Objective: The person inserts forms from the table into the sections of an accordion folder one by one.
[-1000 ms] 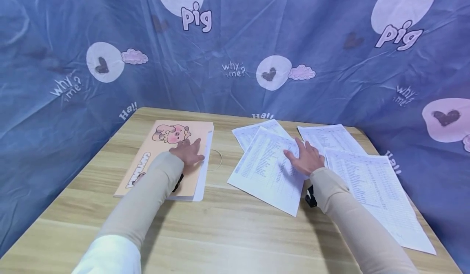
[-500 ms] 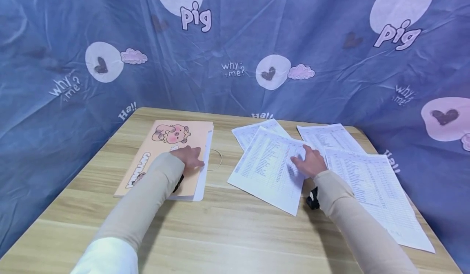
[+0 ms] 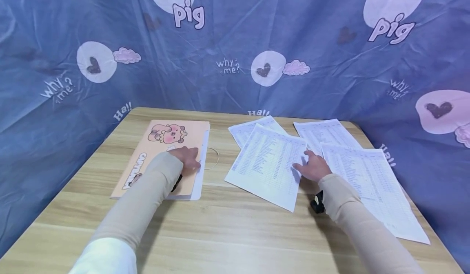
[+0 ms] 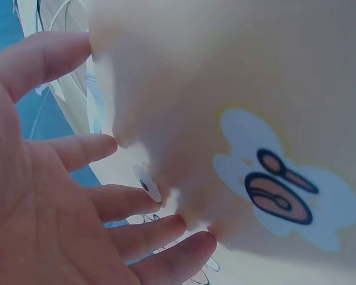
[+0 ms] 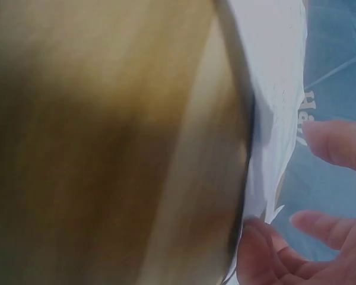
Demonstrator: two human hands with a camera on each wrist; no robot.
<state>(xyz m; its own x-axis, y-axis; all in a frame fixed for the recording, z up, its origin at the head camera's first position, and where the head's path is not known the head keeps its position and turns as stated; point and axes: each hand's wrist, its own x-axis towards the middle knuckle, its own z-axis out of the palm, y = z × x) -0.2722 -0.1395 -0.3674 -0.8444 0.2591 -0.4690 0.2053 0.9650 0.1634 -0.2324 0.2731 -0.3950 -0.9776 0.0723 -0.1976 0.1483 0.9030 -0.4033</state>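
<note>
My left hand (image 3: 185,157) rests over the right part of a peach folder (image 3: 192,137) with a cartoon animal and white lettering on its cover. In the left wrist view the fingers of my left hand (image 4: 41,196) are spread, their tips against the folder cover (image 4: 255,71). A pale inner edge shows along the folder's right side. My right hand (image 3: 313,166) is at the right edge of a printed sheet (image 3: 264,168), its thumb over the paper. In the right wrist view, thumb and index of my right hand (image 5: 320,255) stand apart, beside white paper (image 5: 279,53).
Another printed sheet (image 3: 242,131) lies partly under the middle one. To the right, two more sheets overlap, a rear one (image 3: 327,132) and a front one (image 3: 374,184). A thin elastic loop (image 3: 216,160) sticks out beside the folder. Blue printed cloth (image 3: 235,90) hangs behind the wooden table (image 3: 220,233).
My right hand has drawn back from over the middle sheet to its right edge. My left hand has slid slightly toward me on the folder, and its fingers reach out less.
</note>
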